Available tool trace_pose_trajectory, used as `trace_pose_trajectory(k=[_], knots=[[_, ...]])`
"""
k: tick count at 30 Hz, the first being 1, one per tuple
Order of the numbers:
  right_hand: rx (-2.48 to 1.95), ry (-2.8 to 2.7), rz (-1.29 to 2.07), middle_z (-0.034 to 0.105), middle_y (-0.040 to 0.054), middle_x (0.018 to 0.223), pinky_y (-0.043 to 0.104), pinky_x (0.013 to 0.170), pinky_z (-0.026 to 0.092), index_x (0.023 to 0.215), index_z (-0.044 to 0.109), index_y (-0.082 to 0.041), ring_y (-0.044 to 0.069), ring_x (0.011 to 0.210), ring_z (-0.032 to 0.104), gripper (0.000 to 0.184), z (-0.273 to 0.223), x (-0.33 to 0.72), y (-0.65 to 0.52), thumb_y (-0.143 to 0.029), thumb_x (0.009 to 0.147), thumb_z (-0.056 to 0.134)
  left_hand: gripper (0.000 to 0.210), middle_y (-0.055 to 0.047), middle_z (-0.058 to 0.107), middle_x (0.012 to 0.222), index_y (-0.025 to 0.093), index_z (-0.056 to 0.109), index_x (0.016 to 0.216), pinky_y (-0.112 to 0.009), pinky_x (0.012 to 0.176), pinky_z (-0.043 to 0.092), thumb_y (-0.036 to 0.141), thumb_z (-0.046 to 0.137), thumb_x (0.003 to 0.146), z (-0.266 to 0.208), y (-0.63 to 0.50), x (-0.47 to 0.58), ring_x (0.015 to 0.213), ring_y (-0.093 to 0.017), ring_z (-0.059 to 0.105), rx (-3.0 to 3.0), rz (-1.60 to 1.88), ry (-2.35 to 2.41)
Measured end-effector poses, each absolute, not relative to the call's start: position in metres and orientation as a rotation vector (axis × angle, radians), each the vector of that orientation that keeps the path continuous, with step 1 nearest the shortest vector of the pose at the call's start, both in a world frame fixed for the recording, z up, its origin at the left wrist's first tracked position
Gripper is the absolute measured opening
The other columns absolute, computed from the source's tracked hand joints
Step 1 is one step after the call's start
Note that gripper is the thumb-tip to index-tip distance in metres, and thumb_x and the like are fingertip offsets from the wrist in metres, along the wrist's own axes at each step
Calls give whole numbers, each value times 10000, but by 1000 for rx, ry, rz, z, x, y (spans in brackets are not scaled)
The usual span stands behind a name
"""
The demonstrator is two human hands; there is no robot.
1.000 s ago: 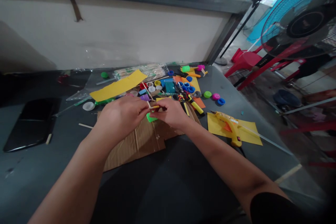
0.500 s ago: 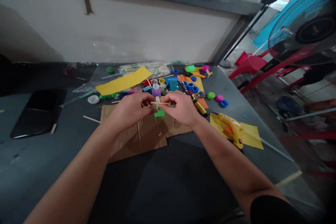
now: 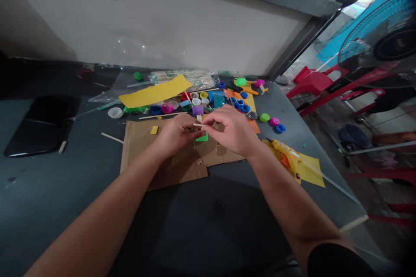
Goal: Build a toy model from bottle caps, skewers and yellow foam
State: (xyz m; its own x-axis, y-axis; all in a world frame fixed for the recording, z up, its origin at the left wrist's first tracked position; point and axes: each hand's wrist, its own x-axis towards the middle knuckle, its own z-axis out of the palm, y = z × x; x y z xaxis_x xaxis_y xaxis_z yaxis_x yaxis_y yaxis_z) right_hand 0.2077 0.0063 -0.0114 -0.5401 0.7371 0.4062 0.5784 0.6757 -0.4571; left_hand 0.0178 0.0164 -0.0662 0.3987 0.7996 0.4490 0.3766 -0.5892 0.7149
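Over the brown cardboard [image 3: 175, 169], my two hands meet with their fingertips close together. A short, thin wooden stick [image 3: 199, 125] is pinched between the thumb and fingers of my right hand [image 3: 232, 132]. My left hand [image 3: 175, 133] is closed beside the stick's left end; what its fingers grip is hidden. Just behind the fingertips shows a small pale wooden piece [image 3: 199, 118], near a purple cap [image 3: 197, 111]. Below the fingers, a bright green piece [image 3: 202, 137] is partly covered by them.
Bottle caps, a yellow strip [image 3: 156, 91] and bagged sticks [image 3: 185, 78] lie behind the hands. A yellow glue gun [image 3: 286, 158] rests on the right, on yellow sheet. A black phone [image 3: 39, 125] lies left. A fan [image 3: 386, 43] stands beyond the table's right edge.
The view has shifted a little. My left hand has drawn back from the stick's left end, which now shows free. A small yellow piece on the cardboard has come into view.
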Motion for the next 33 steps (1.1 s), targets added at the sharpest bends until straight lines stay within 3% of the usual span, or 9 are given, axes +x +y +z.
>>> trace_pose_trajectory(k=[14, 33], knots=[[-939, -2401, 273, 667, 29, 776, 323, 734, 418, 809, 692, -200, 173, 772, 519, 176, -11, 207, 8, -185, 904, 545, 236, -52, 722, 850, 213, 727, 762, -315, 757, 523, 413, 628, 840, -70, 14, 23, 830, -160, 648, 1938, 1114, 920], [-900, -2379, 322, 679, 40, 769, 342, 755, 444, 758, 691, -195, 177, 786, 550, 204, -11, 204, 8, -138, 885, 543, 147, -78, 721, 1104, 208, 746, 852, -349, 872, 539, 294, 629, 828, -71, 15, 23, 1010, -200, 668, 1910, 1046, 876]])
